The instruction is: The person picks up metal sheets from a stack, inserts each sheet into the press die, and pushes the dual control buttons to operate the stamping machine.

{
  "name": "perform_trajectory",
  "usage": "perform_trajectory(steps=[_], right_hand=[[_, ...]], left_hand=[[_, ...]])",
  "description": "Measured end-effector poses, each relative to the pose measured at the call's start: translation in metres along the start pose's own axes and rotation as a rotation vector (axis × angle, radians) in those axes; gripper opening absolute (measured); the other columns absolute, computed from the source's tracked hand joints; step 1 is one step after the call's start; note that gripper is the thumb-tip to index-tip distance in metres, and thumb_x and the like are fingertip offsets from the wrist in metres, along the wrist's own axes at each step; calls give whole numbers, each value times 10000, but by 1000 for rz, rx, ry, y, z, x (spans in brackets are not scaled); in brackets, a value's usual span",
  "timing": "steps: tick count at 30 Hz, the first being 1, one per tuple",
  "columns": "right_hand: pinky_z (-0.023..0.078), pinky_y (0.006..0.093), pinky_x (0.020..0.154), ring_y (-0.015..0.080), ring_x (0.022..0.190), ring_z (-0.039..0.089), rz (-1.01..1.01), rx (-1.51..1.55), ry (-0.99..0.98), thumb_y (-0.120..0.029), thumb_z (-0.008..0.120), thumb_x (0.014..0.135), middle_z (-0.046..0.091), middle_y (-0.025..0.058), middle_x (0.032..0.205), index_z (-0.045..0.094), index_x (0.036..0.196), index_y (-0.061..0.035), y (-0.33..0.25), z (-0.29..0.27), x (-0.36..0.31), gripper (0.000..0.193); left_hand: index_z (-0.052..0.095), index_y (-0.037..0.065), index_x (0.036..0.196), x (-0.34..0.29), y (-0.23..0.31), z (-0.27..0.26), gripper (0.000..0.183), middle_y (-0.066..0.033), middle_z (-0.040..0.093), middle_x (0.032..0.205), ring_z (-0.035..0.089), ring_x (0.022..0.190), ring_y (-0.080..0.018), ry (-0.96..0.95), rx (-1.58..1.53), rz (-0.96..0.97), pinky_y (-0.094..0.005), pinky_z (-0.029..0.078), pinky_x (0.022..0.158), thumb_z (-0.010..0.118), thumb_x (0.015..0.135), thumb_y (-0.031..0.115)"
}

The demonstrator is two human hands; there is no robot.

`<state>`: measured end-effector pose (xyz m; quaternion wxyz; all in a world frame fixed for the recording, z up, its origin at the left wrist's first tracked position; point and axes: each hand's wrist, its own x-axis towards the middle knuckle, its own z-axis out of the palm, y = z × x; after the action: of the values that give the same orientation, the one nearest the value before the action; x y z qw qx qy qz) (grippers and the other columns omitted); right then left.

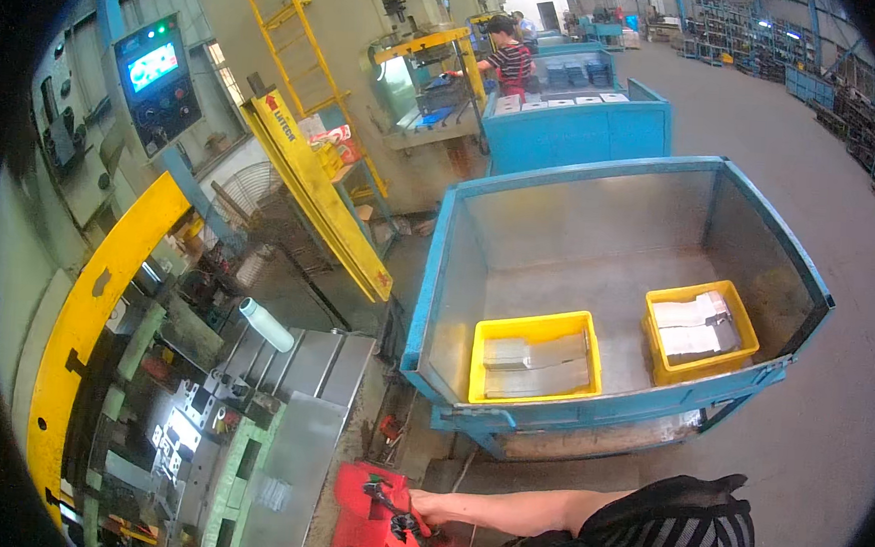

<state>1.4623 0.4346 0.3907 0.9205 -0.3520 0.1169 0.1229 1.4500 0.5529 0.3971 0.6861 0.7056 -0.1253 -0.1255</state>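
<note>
Grey factory floor runs behind and to the right of one near blue cart, the landmark here. Two yellow crates sit inside this cart, one at its left and one at its right, both loaded with flat metal pieces. One farther blue cart stands just behind it, and beyond that is one co-worker in a striped top.

Below the near cart's left corner is one red control box, with the right hand against its side; I cannot tell how far the fingers are curled or whether they grip anything. The left hand is out of view.

Left of the cart lies a steel press bed bearing one pale cylinder. Farther left are one curved yellow guard and one lit control panel. One slanting yellow post stands between panel and cart, partly blocking one yellow ladder.
</note>
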Motion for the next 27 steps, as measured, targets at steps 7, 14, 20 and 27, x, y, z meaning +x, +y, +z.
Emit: perform_trajectory(steps=[7,14,20,27], right_hand=[[452,306,530,155,605,608,-788,-397,253,-326,474,916,664,52,788,648,979,-36,49,-54,59,344],[498,251,718,152,895,626,-165,0,-350,-184,439,924,653,37,1045,603,1114,-49,13,-44,36,285],[503,310,615,153,765,628,-196,417,-53,-223,560,880,649,39,906,588,1107,-41,-17,8,39,292],[490,337,695,175,846,614,-355,74,107,-273,557,881,634,46,976,569,1142,-58,-18,0,38,339]], left_hand=[[570,18,997,7,-21,-2,200,-94,611,904,569,769,-177,-254,30,-1,-273,453,639,508,837,121],[566,31,924,13,0,15,127,-73,591,793,561,679,-169,-255,-20,58,-264,436,581,507,843,107],[559,42,883,20,23,20,88,-46,562,687,543,598,-157,-258,-6,120,-262,418,547,517,869,119],[591,50,1015,39,2,7,252,-79,604,881,578,780,-160,-248,77,140,-284,472,598,566,831,220]])
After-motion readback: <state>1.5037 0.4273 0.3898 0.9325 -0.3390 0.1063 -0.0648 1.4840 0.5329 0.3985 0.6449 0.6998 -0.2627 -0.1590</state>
